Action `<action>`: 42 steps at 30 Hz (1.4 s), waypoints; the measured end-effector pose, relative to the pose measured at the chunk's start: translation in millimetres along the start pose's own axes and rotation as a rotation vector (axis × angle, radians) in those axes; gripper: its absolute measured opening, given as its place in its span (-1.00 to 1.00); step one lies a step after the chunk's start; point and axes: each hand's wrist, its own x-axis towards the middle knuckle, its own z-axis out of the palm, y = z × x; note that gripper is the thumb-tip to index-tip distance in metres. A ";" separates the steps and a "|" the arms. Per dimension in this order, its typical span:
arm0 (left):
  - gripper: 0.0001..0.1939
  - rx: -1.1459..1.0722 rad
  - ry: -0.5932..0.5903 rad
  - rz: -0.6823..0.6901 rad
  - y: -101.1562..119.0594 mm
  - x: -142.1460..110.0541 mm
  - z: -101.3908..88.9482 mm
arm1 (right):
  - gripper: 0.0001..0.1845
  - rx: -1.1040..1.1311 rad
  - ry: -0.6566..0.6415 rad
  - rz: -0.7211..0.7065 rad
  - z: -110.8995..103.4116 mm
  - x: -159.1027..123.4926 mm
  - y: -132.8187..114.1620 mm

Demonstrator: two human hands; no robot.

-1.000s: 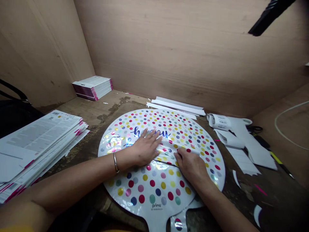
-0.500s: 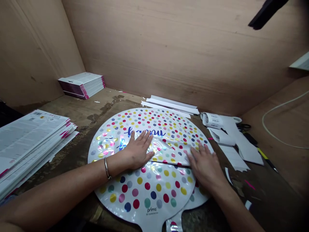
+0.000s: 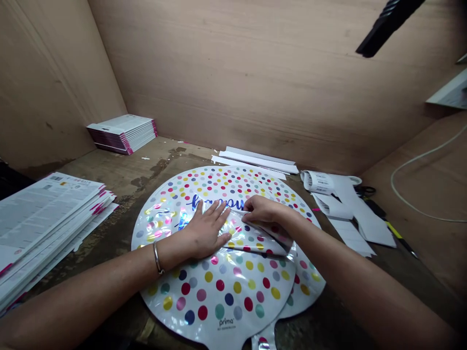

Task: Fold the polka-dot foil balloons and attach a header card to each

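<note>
left hand (image 3: 206, 231): flat on foil balloon (image 3: 215, 296) | right hand (image 3: 264, 211): gripping fold (image 3: 259, 238)

My left hand (image 3: 206, 231) lies flat and palm down, fingers spread, with my left forearm (image 3: 105, 282) coming in low from the left. Just beside it, my right hand (image 3: 264, 211) curls over, fingers bent in a pinch, with my right forearm (image 3: 350, 267) reaching across from the lower right.

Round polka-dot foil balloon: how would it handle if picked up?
The white polka-dot foil balloon looks floppy and probably light, folding over under the right hand. Its glossy film may slide easily on the worn wooden bench.
</note>
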 end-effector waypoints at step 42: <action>-0.86 -0.408 0.320 0.002 2.0 -70.8 1.9 | -0.68 0.067 0.444 -0.371 101.4 -111.9 7.7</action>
